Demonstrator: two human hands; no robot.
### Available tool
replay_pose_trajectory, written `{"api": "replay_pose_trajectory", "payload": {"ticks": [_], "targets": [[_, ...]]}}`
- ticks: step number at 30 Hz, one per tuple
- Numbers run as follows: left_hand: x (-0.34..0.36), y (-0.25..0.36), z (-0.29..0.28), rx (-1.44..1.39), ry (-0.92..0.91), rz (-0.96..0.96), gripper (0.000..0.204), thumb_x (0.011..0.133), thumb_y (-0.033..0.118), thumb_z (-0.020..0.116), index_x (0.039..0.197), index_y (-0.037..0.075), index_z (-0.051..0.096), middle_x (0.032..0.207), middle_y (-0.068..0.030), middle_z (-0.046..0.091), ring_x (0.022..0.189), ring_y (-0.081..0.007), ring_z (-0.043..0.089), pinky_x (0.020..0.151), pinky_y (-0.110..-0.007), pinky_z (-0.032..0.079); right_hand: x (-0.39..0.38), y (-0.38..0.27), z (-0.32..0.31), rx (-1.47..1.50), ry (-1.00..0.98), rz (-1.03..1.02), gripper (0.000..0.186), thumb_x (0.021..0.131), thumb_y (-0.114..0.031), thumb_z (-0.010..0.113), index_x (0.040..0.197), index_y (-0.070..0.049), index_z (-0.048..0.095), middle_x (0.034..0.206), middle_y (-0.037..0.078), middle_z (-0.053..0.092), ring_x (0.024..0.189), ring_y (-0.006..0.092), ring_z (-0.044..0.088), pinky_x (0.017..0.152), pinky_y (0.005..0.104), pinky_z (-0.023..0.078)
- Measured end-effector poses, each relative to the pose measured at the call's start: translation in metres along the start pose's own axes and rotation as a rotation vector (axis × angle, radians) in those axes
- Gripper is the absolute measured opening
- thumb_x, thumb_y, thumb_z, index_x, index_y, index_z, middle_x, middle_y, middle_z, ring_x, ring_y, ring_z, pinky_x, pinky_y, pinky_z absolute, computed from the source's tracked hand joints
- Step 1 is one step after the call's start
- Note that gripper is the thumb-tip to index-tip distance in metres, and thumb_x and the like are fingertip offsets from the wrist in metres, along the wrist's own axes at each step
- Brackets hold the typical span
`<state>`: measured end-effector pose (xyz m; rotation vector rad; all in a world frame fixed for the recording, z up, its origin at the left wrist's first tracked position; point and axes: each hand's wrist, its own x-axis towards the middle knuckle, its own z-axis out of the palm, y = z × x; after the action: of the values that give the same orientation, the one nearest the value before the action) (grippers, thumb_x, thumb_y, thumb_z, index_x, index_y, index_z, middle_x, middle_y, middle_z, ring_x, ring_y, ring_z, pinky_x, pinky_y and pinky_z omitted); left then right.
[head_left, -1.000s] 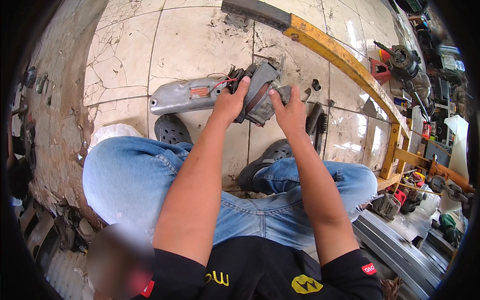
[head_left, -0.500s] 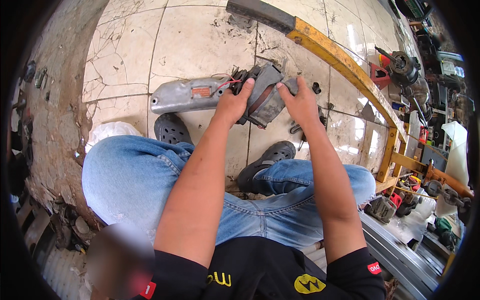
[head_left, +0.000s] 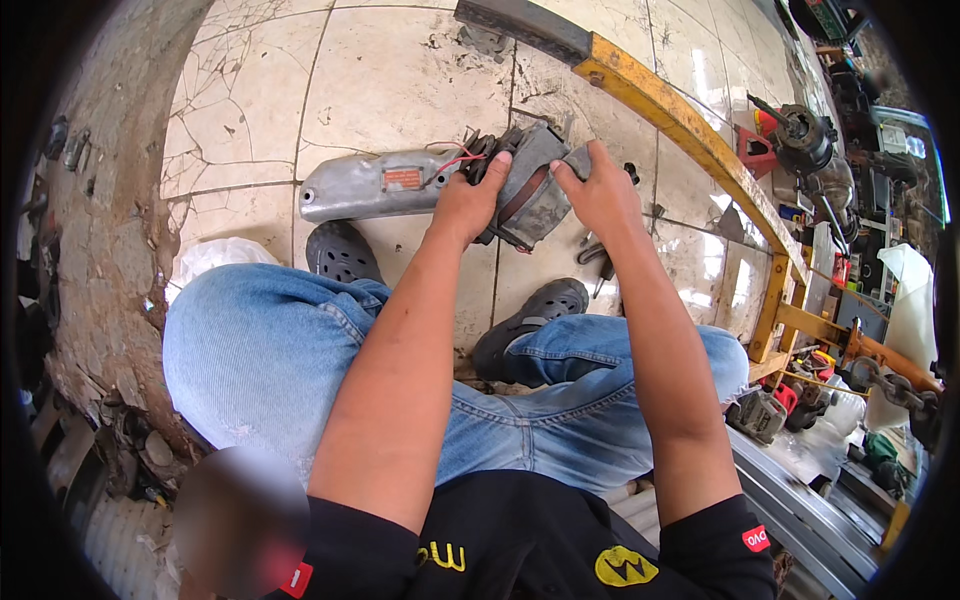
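Note:
My left hand (head_left: pixel 468 205) is closed on the near left side of a grimy grey metal housing (head_left: pixel 540 215), which has a reddish-brown slot across its face. Opposite it, my right hand (head_left: pixel 606 203) pinches a small flat grey piece (head_left: pixel 578 158) between thumb and fingers, close against the housing's right edge. I cannot tell whether that piece is rag, sandpaper or metal. Behind my left fingers lie dark parts with red wires (head_left: pixel 466 158), partly hidden. A long silver-grey metal cover (head_left: pixel 365 188) with an orange label rests on the tiles to the left.
A yellow steel frame (head_left: pixel 690 120) arches over the floor on the right. Dark tools (head_left: pixel 600 262) lie by my right wrist, near my clog (head_left: pixel 540 315). A white plastic bag (head_left: pixel 225 258) sits left of my knee. Machine parts and a red stand (head_left: pixel 757 152) crowd the far right.
My right hand has shifted slightly up with the small grey piece, its fingers curling more over it. The left hand and the housing stay nearly in place.

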<state>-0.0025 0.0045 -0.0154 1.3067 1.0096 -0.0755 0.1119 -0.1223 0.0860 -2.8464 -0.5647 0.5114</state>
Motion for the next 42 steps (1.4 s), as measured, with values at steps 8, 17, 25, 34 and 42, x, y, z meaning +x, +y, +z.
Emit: {"api": "replay_pose_trajectory", "payload": {"ticks": [8, 17, 25, 34, 42], "targets": [[-0.003, 0.005, -0.001, 0.001, -0.009, -0.004, 0.103, 0.079, 0.074, 0.062, 0.129, -0.016, 0.05, 0.13, -0.031, 0.056, 0.124, -0.0375, 0.055, 0.103, -0.038, 0.042, -0.002, 0.003, 0.003, -0.003, 0.01, -0.038, 0.054, 0.088, -0.046, 0.065, 0.122, -0.006, 0.051, 0.097, 0.029, 0.068, 0.096, 0.0477, 0.064, 0.082, 0.0538, 0.049], [-0.002, 0.004, 0.001, 0.007, -0.003, -0.03, 0.104, 0.079, 0.075, 0.061, 0.13, -0.015, 0.051, 0.131, -0.0305, 0.056, 0.125, -0.0374, 0.055, 0.104, -0.038, 0.042, -0.011, -0.002, 0.0, -0.005, 0.006, -0.03, 0.054, 0.087, -0.046, 0.065, 0.12, -0.006, 0.051, 0.096, 0.029, 0.068, 0.095, 0.0476, 0.064, 0.081, 0.0537, 0.049], [-0.001, 0.002, 0.0, 0.005, -0.01, -0.018, 0.106, 0.078, 0.076, 0.06, 0.13, -0.015, 0.05, 0.132, -0.0312, 0.055, 0.125, -0.0377, 0.055, 0.104, -0.038, 0.042, -0.022, -0.008, 0.007, -0.011, -0.004, -0.059, 0.052, 0.087, -0.047, 0.065, 0.116, -0.007, 0.05, 0.092, 0.028, 0.068, 0.093, 0.0473, 0.064, 0.077, 0.0545, 0.05], [0.001, -0.001, 0.001, -0.023, -0.043, -0.012, 0.109, 0.077, 0.077, 0.06, 0.132, -0.016, 0.048, 0.134, -0.0323, 0.053, 0.127, -0.0379, 0.053, 0.105, -0.038, 0.041, -0.015, 0.01, 0.016, 0.08, 0.104, -0.019, 0.053, 0.087, -0.051, 0.064, 0.117, -0.009, 0.05, 0.093, 0.028, 0.068, 0.093, 0.0492, 0.064, 0.078, 0.0551, 0.049], [0.0, -0.004, 0.001, 0.006, -0.021, -0.025, 0.11, 0.077, 0.079, 0.059, 0.131, -0.017, 0.048, 0.135, -0.0327, 0.052, 0.13, -0.038, 0.05, 0.107, -0.038, 0.04, -0.021, 0.003, 0.017, 0.113, 0.041, -0.103, 0.052, 0.087, -0.05, 0.066, 0.116, -0.01, 0.052, 0.089, 0.027, 0.068, 0.09, 0.0475, 0.065, 0.075, 0.0546, 0.049]]}}
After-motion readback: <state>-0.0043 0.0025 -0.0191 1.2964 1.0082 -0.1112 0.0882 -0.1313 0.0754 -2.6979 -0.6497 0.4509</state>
